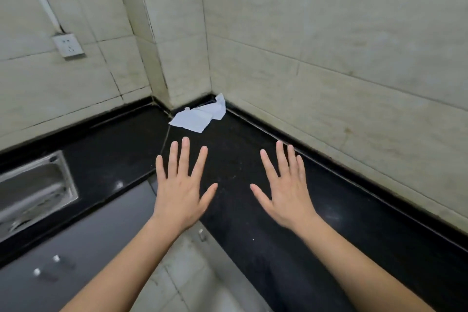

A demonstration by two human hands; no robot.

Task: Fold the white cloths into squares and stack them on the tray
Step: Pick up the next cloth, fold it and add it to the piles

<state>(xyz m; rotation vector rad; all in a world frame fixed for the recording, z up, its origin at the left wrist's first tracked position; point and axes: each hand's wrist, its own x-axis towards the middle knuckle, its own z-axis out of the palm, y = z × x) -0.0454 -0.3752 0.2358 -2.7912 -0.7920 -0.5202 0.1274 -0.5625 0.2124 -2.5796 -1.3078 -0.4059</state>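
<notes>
Nearest: two bare forearms reach forward over the black counter (253, 185). Left hand (181, 190) is palm down, fingers straight and spread, holding nothing. Right hand (285, 190) is the same: fingers fanned, palm down, nothing held. Whether either palm touches the counter or hovers just above it cannot be told from here.

Left of the arms: grey cabinet doors (76, 243) with small knobs, and a steel sink (33, 190) set in the counter, blurred.

Farther: white cloths (196, 119) lie in the back corner of the counter, well apart from both hands. The pile is loose and crumpled, not squared. Its long axis runs from near-left to far-right, the far end tipped up against the wall (329, 45) at the corner. Likely two pieces overlapping; the count is uncertain.

Far left wall: a white socket (67, 45) with a conduit rising from it.
</notes>
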